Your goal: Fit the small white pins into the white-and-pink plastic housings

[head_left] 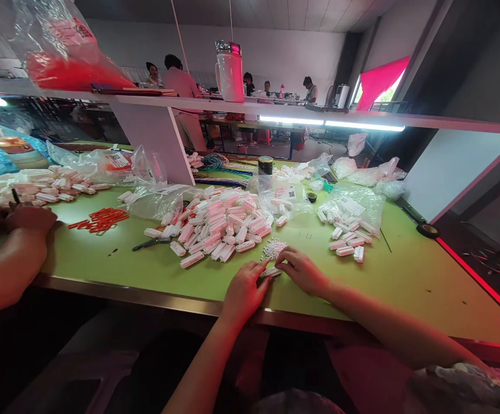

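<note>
White plastic is the stuff in hand: one small ribbed white piece lies flat on the green surface, near its front edge, pinched between both hands. The left hand rests palm down with its fingertips touching the piece's left end; the right hand curls over the right end, fingers narrowed onto it. To handle it well, I judge the piece should stay pressed flat and square while the fingertips work, with no twist. Just beyond the hands sits a little heap of tiny white parts, and farther back a large pile of white pieces. At far left a co-worker's hand rests on the surface.
</note>
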A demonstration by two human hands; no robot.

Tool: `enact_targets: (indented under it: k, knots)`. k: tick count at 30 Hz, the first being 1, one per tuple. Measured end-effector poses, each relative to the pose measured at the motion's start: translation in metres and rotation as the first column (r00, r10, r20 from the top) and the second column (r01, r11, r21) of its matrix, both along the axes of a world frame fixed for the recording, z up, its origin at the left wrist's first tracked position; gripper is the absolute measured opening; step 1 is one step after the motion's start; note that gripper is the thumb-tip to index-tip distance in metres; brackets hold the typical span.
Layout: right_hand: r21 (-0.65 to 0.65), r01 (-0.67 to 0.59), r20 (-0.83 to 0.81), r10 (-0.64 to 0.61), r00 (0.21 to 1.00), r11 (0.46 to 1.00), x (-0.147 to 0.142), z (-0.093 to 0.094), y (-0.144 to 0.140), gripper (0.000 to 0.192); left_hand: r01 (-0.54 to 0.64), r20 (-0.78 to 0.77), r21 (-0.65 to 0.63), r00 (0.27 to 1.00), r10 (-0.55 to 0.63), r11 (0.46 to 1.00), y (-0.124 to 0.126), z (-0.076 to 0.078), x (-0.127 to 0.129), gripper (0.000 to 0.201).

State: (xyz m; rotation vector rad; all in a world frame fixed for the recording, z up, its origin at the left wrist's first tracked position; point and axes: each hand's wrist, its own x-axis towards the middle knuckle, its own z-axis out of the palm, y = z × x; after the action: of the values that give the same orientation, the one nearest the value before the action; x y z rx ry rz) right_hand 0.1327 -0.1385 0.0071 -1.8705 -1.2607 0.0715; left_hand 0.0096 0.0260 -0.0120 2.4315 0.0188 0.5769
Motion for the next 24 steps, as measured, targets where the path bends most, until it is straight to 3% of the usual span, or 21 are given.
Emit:
enact_targets:
  k: [10,13,18,24]
  knots:
    - [-0.049,0.042,0.004,-0.042,0.999,0.998,-0.002,0.001,0.0,0.01,0.024,-0.028,0.023,0.999,-0.023,0.999,-0.001,0.005,-0.001,0.039]
    - [-0.008,0.117,-0.053,-0.117,0.992,0.993,0.003,0.005,-0.003,0.005,0.047,-0.041,0.113,0.998,-0.043,0.992,-0.004,0.008,-0.002,0.038]
    - [-0.001,0.167,-0.049,-0.167,0.985,0.986,0.015,0.008,-0.01,0.013,0.083,-0.108,0.319,0.993,-0.051,0.944,-0.01,0.013,-0.004,0.044]
    - [-0.01,0.212,0.006,-0.212,0.977,0.977,0.032,0.004,-0.017,0.012,0.081,-0.108,0.359,0.993,-0.044,0.93,-0.011,0.011,0.001,0.046]
